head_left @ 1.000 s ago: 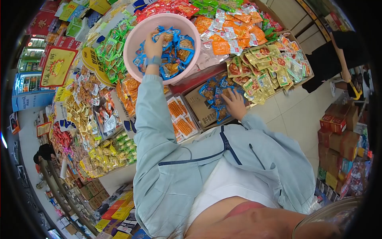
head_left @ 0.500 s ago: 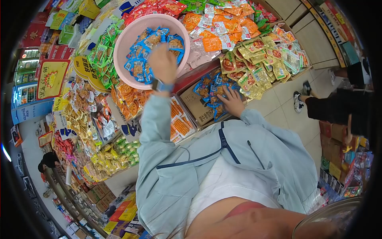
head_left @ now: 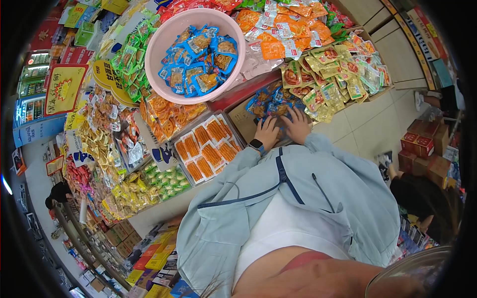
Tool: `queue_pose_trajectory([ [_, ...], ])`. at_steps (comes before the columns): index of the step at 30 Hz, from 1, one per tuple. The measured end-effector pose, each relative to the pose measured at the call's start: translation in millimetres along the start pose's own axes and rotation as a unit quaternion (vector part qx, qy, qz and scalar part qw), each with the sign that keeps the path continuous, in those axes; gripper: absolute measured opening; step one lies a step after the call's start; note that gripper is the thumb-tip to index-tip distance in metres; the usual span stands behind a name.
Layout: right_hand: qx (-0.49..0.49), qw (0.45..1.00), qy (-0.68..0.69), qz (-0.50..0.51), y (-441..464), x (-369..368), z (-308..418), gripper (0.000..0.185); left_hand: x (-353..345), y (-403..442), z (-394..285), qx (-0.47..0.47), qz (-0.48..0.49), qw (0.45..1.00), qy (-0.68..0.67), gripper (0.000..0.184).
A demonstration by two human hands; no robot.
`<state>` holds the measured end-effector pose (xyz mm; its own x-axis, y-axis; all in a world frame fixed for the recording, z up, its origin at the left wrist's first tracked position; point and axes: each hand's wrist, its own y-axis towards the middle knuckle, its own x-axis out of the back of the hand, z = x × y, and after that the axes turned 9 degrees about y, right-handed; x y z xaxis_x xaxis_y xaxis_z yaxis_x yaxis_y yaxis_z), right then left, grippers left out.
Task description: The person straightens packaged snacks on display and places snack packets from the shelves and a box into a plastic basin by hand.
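My left hand (head_left: 267, 134), with a dark watch on its wrist, reaches into a cardboard box (head_left: 239, 120) of blue snack packets (head_left: 274, 99). Its fingers are apart, and their tips are at the near packets. Close beside it, my right hand (head_left: 298, 126) lies over the same packets with fingers spread. What is under both palms is hidden. Up and left of the box stands a round pink basin (head_left: 153, 74), where more blue snack packets (head_left: 198, 59) are heaped.
Orange snack strips in clear packs (head_left: 206, 149) lie left of the box. Gold snack packets (head_left: 328, 74) are piled at its right, orange packets (head_left: 283, 30) behind. A yellow price sign (head_left: 64, 90) stands at far left. Another person (head_left: 420, 198) is in the right aisle near stacked cartons (head_left: 422, 146).
My left hand has moved from above the pink basin down to the cardboard box, beside my right hand. The basin's packets are now uncovered. The person at right has moved lower in view.
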<state>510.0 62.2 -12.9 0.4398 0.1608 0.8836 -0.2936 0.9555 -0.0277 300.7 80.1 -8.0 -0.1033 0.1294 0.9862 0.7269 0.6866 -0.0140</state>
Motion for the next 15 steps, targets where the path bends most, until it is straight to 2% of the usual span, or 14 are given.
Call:
queue_pose_trajectory([
  [4, 0.0, 1.0, 0.018, 0.001, 2, 3, -2, 0.06, 13, -4, 1, 0.02, -0.074, 0.995, -0.057, 0.055],
  [7, 0.027, 1.0, -0.006, -0.008, 3, -5, -7, 0.06, 64, -1, 6, 0.116, -0.178, 0.973, -0.093, 0.055],
  [11, 0.031, 0.999, 0.016, 0.002, 2, -5, -6, 0.061, 173, 28, 50, 0.184, -0.346, 0.92, -0.016, 0.056],
  [13, 0.027, 0.999, 0.02, 0.007, 4, -2, -8, 0.061, 203, 42, 90, 0.229, -0.423, 0.877, -0.006, 0.064],
  [15, 0.023, 0.999, 0.018, 0.016, 3, -1, -7, 0.061, 232, 53, 130, 0.272, -0.417, 0.863, 0.084, 0.065],
])
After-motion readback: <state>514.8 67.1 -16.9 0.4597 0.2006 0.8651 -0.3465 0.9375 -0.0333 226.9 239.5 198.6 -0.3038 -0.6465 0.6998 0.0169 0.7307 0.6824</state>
